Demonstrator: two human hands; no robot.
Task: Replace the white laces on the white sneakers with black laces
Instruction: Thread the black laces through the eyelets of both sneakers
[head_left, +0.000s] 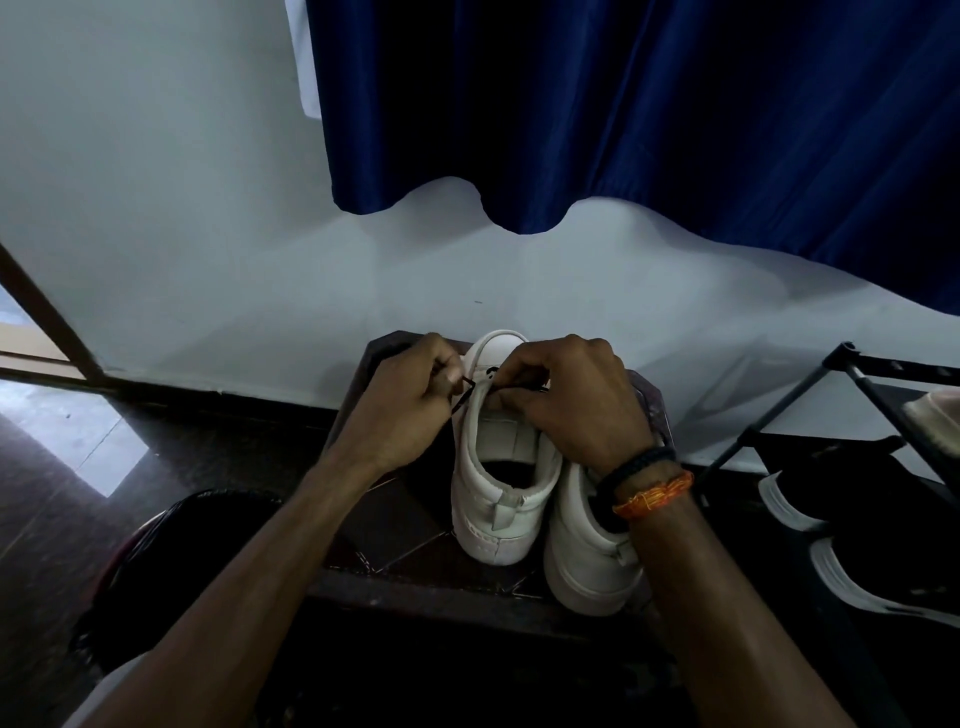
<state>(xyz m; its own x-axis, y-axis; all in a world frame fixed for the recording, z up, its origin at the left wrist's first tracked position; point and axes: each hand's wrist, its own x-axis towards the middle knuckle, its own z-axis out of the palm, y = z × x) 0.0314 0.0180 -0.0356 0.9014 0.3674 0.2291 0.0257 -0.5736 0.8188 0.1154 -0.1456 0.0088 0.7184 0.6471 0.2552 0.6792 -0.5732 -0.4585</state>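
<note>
I'm seeing both hands, left hand (402, 410) and right hand (569, 400), pinching the thin black lace (465, 396) across the white sneaker (501, 457), its twin (587, 561) sitting at 4 o'clock.

Hands (410, 410) (576, 400) pinch black lace (464, 396) — sneaker (501, 467).

Both bare forearms reach forward; the left hand (402, 410) and the right hand (574, 400) meet close together, fingers (451, 370) curled in pinches.
</note>
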